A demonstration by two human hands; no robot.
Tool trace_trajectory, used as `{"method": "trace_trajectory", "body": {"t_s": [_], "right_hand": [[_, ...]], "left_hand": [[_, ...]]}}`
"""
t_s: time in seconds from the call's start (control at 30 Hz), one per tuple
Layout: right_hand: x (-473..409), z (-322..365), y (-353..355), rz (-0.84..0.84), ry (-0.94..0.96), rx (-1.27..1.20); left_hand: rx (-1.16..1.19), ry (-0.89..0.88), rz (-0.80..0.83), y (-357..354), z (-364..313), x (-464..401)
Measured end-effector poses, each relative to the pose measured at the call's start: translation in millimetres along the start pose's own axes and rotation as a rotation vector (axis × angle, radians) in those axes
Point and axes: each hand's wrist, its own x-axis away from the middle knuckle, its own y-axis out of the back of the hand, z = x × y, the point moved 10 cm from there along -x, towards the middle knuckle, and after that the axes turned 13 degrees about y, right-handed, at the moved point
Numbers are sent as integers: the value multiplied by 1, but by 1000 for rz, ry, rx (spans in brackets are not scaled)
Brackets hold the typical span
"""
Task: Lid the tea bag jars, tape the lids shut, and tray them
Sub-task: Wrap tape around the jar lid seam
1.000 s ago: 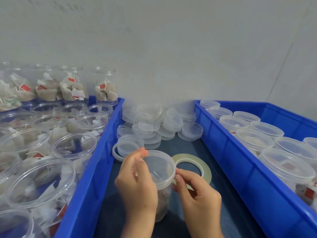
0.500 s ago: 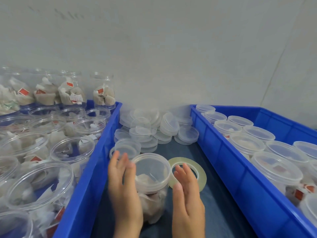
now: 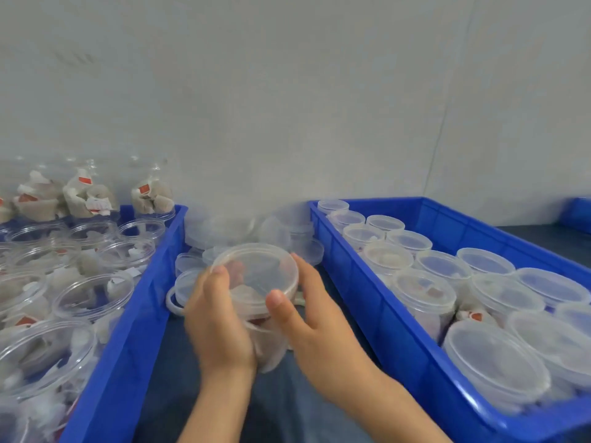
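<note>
Gripping one lidded tea bag jar (image 3: 256,292) from both sides, lifted and tilted between two blue trays; left hand (image 3: 217,321) wrapping its near-left wall, fingers curled round; right hand (image 3: 315,324) cupping the right wall, thumb pressing just under the lid (image 3: 256,273); sitting in the right tray (image 3: 377,314), at least thirteen lidded jars (image 3: 425,289); crowding the left tray (image 3: 128,340), open jars (image 3: 92,295) too overlapped to count exactly; lying behind on the dark table (image 3: 179,378), a blurred heap of loose lids (image 3: 224,231), number unclear.
</note>
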Motion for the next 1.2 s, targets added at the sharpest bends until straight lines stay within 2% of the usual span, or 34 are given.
{"method": "trace_trajectory", "body": {"t_s": [0.13, 0.23, 0.33, 0.4, 0.53, 0.63, 0.73, 0.87, 0.93, 1.07, 1.13, 1.2], "right_hand": [[-12, 36, 52, 23, -85, 75], [-10, 68, 86, 61, -51, 296], [-9, 94, 133, -103, -9, 385], [-19, 96, 169, -188, -29, 406], [-55, 83, 239, -222, -55, 494], [-74, 59, 287, -225, -98, 570], [-89, 35, 334, -223, -111, 778], [-97, -7, 375, -217, -121, 916], [-93, -36, 392, -231, -167, 912], [-67, -105, 400, -156, -313, 932], [-53, -132, 396, -127, -344, 915], [-40, -153, 392, -95, -386, 887]], "left_hand": [[-31, 13, 135, -51, -30, 26], [-40, 46, 266, -89, -47, 46], [-128, 29, 427, -136, -65, 69], [-230, -47, 461, -172, -79, 74], [-551, -291, 457, -254, -87, 62], [-675, -362, 517, -317, -71, 50], [-788, -431, 584, -375, -46, 47], [-771, -308, 708, -422, 5, 42], [-816, -258, 787, -438, 38, 39], [-1010, -166, 878, -444, 103, 29], [-1159, -195, 885, -440, 129, 24], [-1310, -320, 895, -439, 146, 24]]}}
